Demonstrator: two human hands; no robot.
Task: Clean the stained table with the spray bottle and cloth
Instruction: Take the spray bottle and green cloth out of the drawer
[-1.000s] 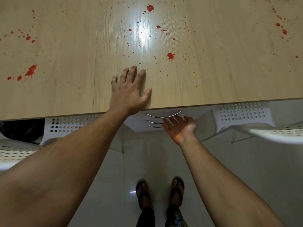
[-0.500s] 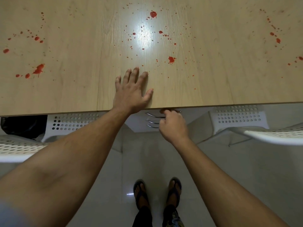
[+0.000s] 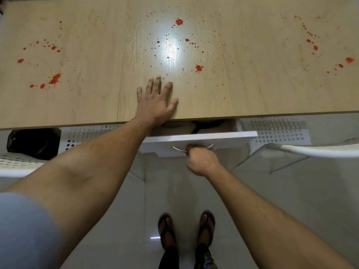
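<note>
Step in hand looks like fetching supplies, not cleaning yet: no spray bottle or cloth visible anywhere, so where they are cannot be told; probably in the drawer, contents too dark to name. Left to right: black bag-like object (image 3: 34,142) under table edge at far left, white perforated chair (image 3: 11,164) beside it, light wood-grain stained table (image 3: 252,90) spanning the view with three clusters of red splatter, left cluster (image 3: 54,78), middle cluster (image 3: 178,22), right cluster (image 3: 314,47). One left hand (image 3: 155,102) lies flat, fingers straight and spread, pressing the tabletop near its front edge. One white drawer with curved metal handle (image 3: 223,135) under the edge, partly pulled out, something dark and a bit of green inside. One right hand (image 3: 201,159) clenched around the handle, grasping it. Second white perforated chair (image 3: 281,129) at right. Two feet in sandals on pale tiled floor (image 3: 291,191). Next move likely calls for pulling the drawer further out, then reaching in for bottle and cloth.
</note>
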